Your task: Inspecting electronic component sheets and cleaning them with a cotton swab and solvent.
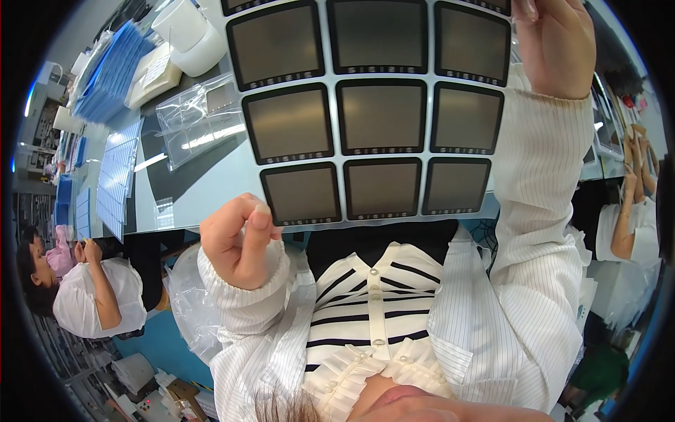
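clear plastic bags [199,119] — left on table | blue packets [112,70] — far left

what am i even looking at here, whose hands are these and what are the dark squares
This is one picture from a wide fisheye camera worn on a person's head, looking down at their own two bare hands, so straight edges bend near the rim. No machine is involved. The striped blouse at the bottom is the wearer's own.

The left hand pinches the near edge of a large pale sheet. The right hand grips the same sheet at its far right corner. On the sheet sits a grid of dark square panels with rounded corners.

Under it is a grey table. On the table lie a clear plastic bag, stacks of blue sheets and a white tub. The people at the left and right edges are co-workers.
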Available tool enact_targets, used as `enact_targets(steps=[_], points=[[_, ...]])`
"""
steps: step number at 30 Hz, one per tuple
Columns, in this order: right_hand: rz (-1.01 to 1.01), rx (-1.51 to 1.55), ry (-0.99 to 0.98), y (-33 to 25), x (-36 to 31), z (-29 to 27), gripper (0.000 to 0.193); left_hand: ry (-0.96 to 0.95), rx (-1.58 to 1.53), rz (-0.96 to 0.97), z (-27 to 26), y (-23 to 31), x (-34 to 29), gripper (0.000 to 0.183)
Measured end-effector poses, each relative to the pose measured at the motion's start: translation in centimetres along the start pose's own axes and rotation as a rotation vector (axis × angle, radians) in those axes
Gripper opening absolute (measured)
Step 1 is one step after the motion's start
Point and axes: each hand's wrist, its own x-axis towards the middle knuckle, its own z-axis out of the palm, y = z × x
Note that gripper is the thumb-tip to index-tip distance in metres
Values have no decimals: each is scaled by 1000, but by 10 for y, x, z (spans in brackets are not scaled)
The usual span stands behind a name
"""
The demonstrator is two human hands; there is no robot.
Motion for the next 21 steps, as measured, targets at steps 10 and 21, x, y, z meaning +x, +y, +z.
enact_targets(steps=[10, 21], points=[[-20, 29, -142, 3, -3, 27, 17, 147, 36, -21, -22, -12, -9, 26], [20, 55, -138, 9, -8, 39, 17, 234, 67, -49, -32, -17, -13, 25]])
